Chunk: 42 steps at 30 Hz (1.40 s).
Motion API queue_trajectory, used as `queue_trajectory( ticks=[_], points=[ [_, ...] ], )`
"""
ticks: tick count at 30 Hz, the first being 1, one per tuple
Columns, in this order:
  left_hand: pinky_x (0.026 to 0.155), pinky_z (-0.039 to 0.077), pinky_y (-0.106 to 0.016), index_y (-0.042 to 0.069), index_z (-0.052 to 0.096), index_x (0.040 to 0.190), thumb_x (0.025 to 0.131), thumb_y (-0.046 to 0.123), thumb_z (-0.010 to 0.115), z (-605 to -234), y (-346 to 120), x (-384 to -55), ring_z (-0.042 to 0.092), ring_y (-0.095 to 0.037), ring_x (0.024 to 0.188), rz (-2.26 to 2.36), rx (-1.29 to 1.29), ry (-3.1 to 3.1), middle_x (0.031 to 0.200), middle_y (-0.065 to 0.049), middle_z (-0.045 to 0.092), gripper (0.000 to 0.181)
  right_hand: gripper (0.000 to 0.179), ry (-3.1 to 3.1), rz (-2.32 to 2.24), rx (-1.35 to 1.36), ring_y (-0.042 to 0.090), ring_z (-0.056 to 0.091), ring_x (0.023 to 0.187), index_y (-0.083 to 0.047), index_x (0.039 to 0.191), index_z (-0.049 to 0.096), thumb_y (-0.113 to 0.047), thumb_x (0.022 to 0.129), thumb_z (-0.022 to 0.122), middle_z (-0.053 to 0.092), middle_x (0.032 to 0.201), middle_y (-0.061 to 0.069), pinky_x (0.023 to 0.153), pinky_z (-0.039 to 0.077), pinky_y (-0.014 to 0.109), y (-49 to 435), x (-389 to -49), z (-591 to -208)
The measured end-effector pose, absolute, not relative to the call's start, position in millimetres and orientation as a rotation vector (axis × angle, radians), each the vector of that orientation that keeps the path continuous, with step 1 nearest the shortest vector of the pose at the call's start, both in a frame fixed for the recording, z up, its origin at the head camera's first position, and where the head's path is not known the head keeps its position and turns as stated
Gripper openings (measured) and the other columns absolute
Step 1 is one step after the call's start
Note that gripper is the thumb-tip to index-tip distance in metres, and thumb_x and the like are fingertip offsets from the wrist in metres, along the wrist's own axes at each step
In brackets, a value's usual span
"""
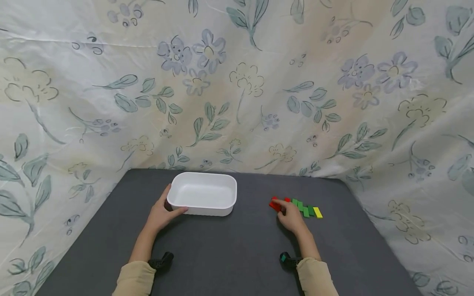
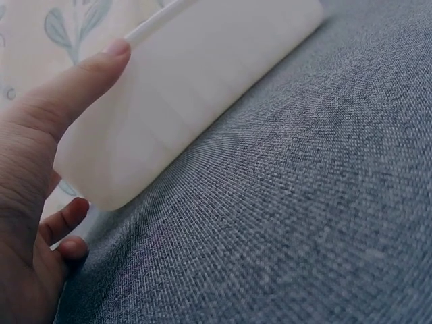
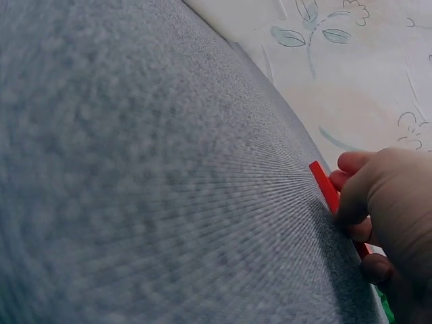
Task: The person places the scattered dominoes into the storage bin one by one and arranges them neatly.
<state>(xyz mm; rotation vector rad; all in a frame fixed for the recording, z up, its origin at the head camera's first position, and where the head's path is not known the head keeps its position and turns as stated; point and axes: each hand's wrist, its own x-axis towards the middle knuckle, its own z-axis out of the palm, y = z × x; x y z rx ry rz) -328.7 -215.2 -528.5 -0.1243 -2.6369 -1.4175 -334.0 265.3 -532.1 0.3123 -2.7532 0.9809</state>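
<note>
My left hand holds a white plastic tub by its left near corner. The thumb lies against the front wall and the index finger runs along the left side; in the left wrist view two other fingers curl beside the tub's corner. Off to the right, my right hand is down at flat red blocks, its fingers curled over them. In the right wrist view a red block shows at the fingertips, partly covered by the fingers. How many red blocks lie under the hand is hidden.
Several green blocks and a yellow block continue the row to the right of my right hand. A dark grey cloth covers the table. Behind it hangs a flowered curtain. Black straps circle both wrists.
</note>
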Motion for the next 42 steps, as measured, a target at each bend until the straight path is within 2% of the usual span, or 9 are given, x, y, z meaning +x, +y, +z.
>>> queue_trajectory(
  ticks=[9,15,21,25,28,31,34,37,42],
  points=[
    [0.112,0.040,-0.062,0.010,0.012,0.171,0.086,0.046,0.088,-529.3,-215.1,-326.0,0.053,-0.042,0.135,-1.396,-0.120,-2.640,0.162,-0.028,0.042,0.121,0.043,-2.734,0.971,0.319,0.018,0.044,0.068,-0.003,0.134,0.072,0.007,0.092,0.070,0.059,0.082,0.005,0.066,0.037,0.035,265.6,-331.8,-533.1],
    [0.104,0.045,-0.059,0.007,0.017,0.170,0.085,0.047,0.088,-530.6,-214.7,-326.8,0.058,-0.039,0.122,-1.337,-0.113,-2.632,0.152,-0.029,0.053,0.118,0.044,-2.706,0.942,0.378,0.015,0.049,0.073,0.000,0.135,0.070,0.000,0.092,0.077,0.072,0.118,0.016,0.069,0.041,0.034,264.2,-333.6,-534.3],
    [0.103,0.045,-0.059,0.010,0.019,0.171,0.084,0.049,0.089,-530.8,-216.4,-328.6,0.059,-0.039,0.122,-1.323,-0.093,-2.635,0.148,-0.027,0.056,0.118,0.054,-2.794,0.893,0.449,0.012,0.044,0.066,-0.003,0.148,0.061,-0.001,0.094,0.071,0.058,0.151,0.022,0.067,0.039,0.034,264.6,-337.9,-532.3],
    [0.102,0.044,-0.058,0.011,0.019,0.171,0.084,0.049,0.088,-531.6,-217.1,-328.2,0.059,-0.037,0.119,-1.316,-0.089,-2.647,0.142,-0.026,0.060,0.117,0.051,-2.830,0.867,0.480,0.030,0.068,0.093,-0.007,0.149,0.061,-0.003,0.098,0.065,0.057,0.154,0.021,0.082,0.052,0.047,265.2,-339.4,-534.3],
    [0.101,0.044,-0.059,0.011,0.020,0.171,0.084,0.050,0.088,-533.8,-215.9,-328.2,0.059,-0.037,0.118,-1.309,-0.090,-2.651,0.137,-0.026,0.062,0.116,0.047,-2.820,0.846,0.486,0.043,0.063,0.127,-0.008,0.146,0.064,-0.004,0.099,0.065,0.061,0.150,0.019,0.097,0.052,0.060,265.8,-339.1,-538.0],
    [0.103,0.044,-0.061,0.012,0.021,0.171,0.084,0.049,0.089,-536.0,-215.4,-330.3,0.059,-0.039,0.120,-1.314,-0.093,-2.644,0.138,-0.026,0.062,0.116,0.043,-2.812,0.832,0.477,0.042,0.063,0.127,-0.007,0.144,0.066,-0.008,0.100,0.068,0.064,0.146,0.018,0.101,0.050,0.060,266.1,-338.5,-540.3],
    [0.106,0.042,-0.063,0.012,0.022,0.170,0.083,0.048,0.090,-536.4,-215.9,-332.3,0.059,-0.039,0.123,-1.333,-0.103,-2.631,0.142,-0.026,0.061,0.117,0.042,-2.793,0.840,0.462,0.040,0.066,0.121,-0.007,0.141,0.068,-0.012,0.099,0.073,0.065,0.144,0.018,0.098,0.051,0.058,265.9,-338.5,-541.1],
    [0.109,0.040,-0.064,0.011,0.022,0.170,0.083,0.047,0.091,-535.5,-217.2,-334.5,0.057,-0.040,0.127,-1.362,-0.110,-2.616,0.148,-0.027,0.057,0.117,0.041,-2.775,0.857,0.451,0.029,0.067,0.093,-0.007,0.139,0.070,-0.015,0.099,0.076,0.066,0.142,0.017,0.085,0.053,0.049,265.0,-340.0,-540.8],
    [0.112,0.037,-0.064,0.013,0.018,0.171,0.083,0.047,0.090,-533.8,-221.2,-338.6,0.054,-0.040,0.130,-1.387,-0.103,-2.631,0.151,-0.026,0.054,0.118,0.039,-2.768,0.849,0.423,0.010,0.044,0.064,-0.010,0.135,0.073,-0.019,0.098,0.078,0.074,0.124,0.011,0.066,0.040,0.032,262.4,-343.5,-541.4]
  ],
)
